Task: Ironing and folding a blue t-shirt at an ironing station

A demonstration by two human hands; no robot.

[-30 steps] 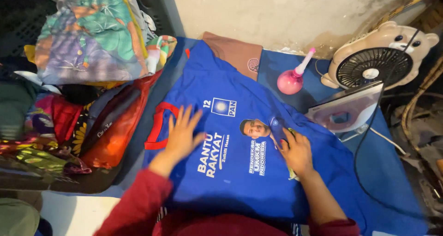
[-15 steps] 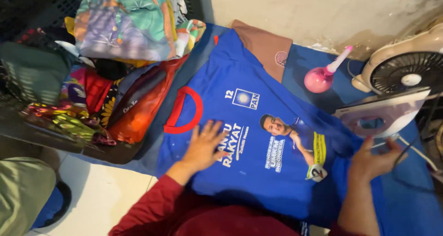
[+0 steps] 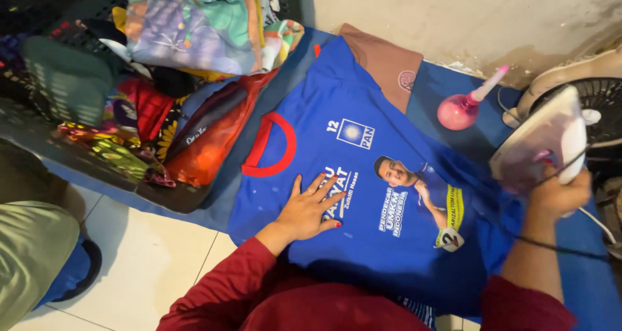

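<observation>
Now gripping the handle of the white and pink electric iron with the right hand, fingers clenched around it, where half a second ago still only reaching for it; lifting it off its stand, tilted above the blue cloth-covered ironing surface. Keeping the left hand flat, fingers spread and released, on the blue printed cotton shirt with a red collar, spread face up. Looking ready for pressing. Standing nearby: pink spray bottle.
</observation>
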